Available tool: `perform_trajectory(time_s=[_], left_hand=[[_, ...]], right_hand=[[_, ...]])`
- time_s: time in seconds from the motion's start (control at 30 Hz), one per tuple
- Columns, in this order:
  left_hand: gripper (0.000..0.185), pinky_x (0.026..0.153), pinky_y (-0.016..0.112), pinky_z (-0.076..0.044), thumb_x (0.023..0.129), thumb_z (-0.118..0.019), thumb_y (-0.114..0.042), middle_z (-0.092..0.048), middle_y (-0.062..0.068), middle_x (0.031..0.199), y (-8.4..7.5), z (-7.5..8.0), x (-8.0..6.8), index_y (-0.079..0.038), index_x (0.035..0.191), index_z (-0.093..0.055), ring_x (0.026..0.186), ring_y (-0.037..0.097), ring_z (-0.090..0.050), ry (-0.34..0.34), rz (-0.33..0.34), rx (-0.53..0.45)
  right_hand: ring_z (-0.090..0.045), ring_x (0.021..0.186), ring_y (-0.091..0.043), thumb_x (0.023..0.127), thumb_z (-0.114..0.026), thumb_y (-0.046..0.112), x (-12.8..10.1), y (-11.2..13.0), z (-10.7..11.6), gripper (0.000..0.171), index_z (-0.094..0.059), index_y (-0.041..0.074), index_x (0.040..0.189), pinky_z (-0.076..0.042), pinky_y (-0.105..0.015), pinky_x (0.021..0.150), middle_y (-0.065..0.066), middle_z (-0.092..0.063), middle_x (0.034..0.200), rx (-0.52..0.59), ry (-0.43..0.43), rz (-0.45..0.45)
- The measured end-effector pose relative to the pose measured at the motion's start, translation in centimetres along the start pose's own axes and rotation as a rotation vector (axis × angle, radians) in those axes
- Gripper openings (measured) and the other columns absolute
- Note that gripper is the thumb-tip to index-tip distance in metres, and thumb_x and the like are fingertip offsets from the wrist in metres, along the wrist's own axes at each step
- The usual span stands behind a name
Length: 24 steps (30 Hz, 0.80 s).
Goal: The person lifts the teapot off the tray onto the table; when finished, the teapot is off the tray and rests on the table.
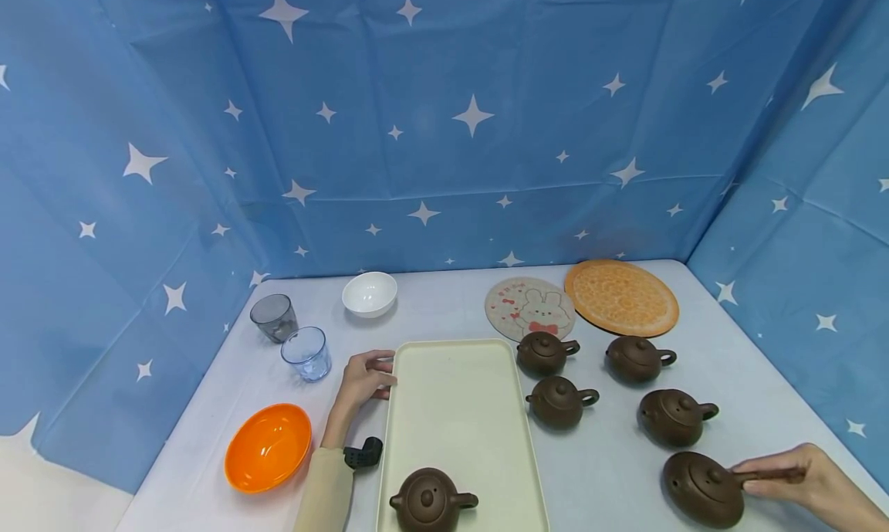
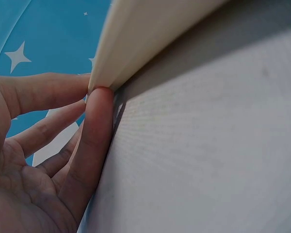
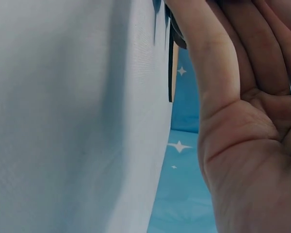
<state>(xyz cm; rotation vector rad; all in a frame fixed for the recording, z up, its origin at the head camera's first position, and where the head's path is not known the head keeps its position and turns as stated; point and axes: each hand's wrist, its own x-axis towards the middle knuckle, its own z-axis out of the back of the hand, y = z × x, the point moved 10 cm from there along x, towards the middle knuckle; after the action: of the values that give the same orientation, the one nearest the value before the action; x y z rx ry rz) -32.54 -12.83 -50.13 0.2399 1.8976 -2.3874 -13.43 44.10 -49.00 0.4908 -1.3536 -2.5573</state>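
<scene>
My left hand [image 1: 363, 379] is at the left edge of a cream rectangular tray [image 1: 454, 408]. In the left wrist view its thumb and forefinger pinch the tray's rim [image 2: 103, 73]. On the tray's near end sits a brown teapot [image 1: 427, 499], handle to the right. At the lower right, my right hand [image 1: 823, 479] grips the handle of another brown teapot [image 1: 701, 487], which is at the table. The right wrist view shows mostly palm and fingers [image 3: 218, 68], with that teapot almost wholly hidden.
Several more brown teapots [image 1: 670, 418] stand right of the tray. Behind them lie a rabbit mat [image 1: 517, 304] and an orange round mat [image 1: 620, 296]. To the left are an orange bowl [image 1: 269, 447], two glasses [image 1: 306, 352] and a white bowl [image 1: 370, 294].
</scene>
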Motion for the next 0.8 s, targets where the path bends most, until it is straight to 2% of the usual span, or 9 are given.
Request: perform_trajectory(time_s=[0.07,0.1,0.3,0.4,0.67,0.8], left_hand=[[0.050,0.051,0.033,-0.060,0.071,-0.065,0.011,-0.062,0.021,0.094,0.0,0.0,0.0,0.007,0.121,-0.060,0.060,0.016,-0.062,-0.002,-0.003,0.000],[0.050,0.051,0.033,-0.060,0.071,-0.065,0.011,-0.062,0.020,0.094,-0.1,0.1,-0.1,0.006,0.121,-0.061,0.060,0.016,-0.062,-0.006,-0.003,0.000],[0.050,0.051,0.032,-0.060,0.071,-0.066,0.009,-0.063,0.018,0.094,-0.3,0.3,-0.3,0.003,0.121,-0.063,0.060,0.016,-0.062,-0.025,-0.005,0.007],[0.050,0.052,0.032,-0.060,0.072,-0.065,0.009,-0.062,0.021,0.096,-0.6,0.2,-0.5,0.005,0.122,-0.061,0.060,0.016,-0.062,-0.009,0.001,0.004],[0.049,0.058,0.036,-0.062,0.075,-0.062,0.010,-0.060,0.028,0.101,-3.5,-0.1,-2.8,0.010,0.123,-0.057,0.064,0.018,-0.064,0.025,-0.006,0.021],[0.049,0.059,0.035,-0.062,0.075,-0.062,0.010,-0.059,0.028,0.101,-4.1,-0.1,-3.3,0.011,0.123,-0.057,0.064,0.017,-0.064,0.023,-0.010,0.020]], right_hand=[[-0.062,0.074,-0.002,0.091,-0.060,0.003,0.0,0.1,0.0,0.020,-0.074,0.003,0.104,-0.034,-0.020,0.051,0.016,-0.072,0.096,-0.001,-0.002,0.002],[-0.062,0.074,-0.002,0.091,-0.060,0.002,0.0,0.2,0.0,0.020,-0.074,0.003,0.104,-0.036,-0.020,0.051,0.015,-0.072,0.096,-0.001,-0.002,0.008],[-0.066,0.087,0.000,0.090,-0.059,-0.002,0.0,0.5,-0.1,0.021,-0.074,0.001,0.104,-0.054,-0.016,0.064,0.013,-0.072,0.097,0.047,0.025,0.022],[-0.066,0.087,0.001,0.091,-0.058,-0.002,0.0,0.5,-0.2,0.020,-0.073,0.000,0.104,-0.055,-0.016,0.066,0.014,-0.072,0.097,0.068,0.034,0.007],[-0.065,0.087,0.003,0.092,-0.057,0.000,-0.1,0.5,-0.2,0.020,-0.072,-0.001,0.104,-0.056,-0.017,0.066,0.017,-0.071,0.097,0.031,0.025,-0.010],[-0.065,0.087,0.003,0.094,-0.054,0.002,-0.1,0.6,-0.3,0.021,-0.070,-0.004,0.108,-0.057,-0.018,0.067,0.020,-0.070,0.098,0.037,0.030,-0.037]])
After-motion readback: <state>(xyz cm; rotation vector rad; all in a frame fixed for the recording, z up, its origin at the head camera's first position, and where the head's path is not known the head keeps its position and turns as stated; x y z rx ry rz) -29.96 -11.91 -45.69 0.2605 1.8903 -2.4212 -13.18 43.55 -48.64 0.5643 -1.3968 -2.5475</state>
